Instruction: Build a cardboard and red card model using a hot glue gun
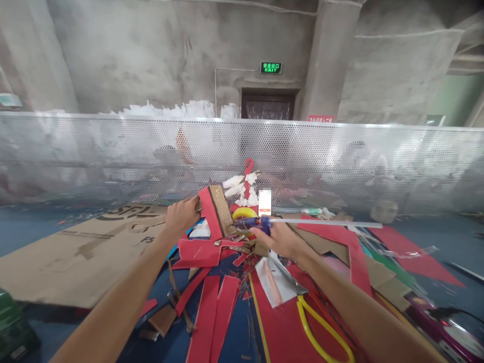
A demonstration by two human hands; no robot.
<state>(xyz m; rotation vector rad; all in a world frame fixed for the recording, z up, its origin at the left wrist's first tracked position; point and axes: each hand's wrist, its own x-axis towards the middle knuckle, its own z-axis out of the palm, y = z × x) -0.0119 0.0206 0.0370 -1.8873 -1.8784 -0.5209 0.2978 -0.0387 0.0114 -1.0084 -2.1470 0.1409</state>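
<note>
My left hand (183,216) is closed round the left side of a folded cardboard piece (222,209), red on one face and bare brown on the other, which stands tilted. In my right hand (282,239) is a dark blue glue gun (265,225). Its nozzle points left, close to the brown cardboard face, and a long translucent glue stick (328,222) sticks out of its back to the right. Just behind the gun lies a yellow ring-shaped thing (244,213), perhaps a tape roll. The fingers of both hands are partly hidden.
Red cardboard strips (204,317) and scraps litter the blue table. Further back are a red shape with white tufts (248,189) and a phone (265,204). Yellow-handled scissors (321,330) lie near my right forearm. A large cardboard sheet (94,257) lies left; a perforated metal screen (113,156) stands behind.
</note>
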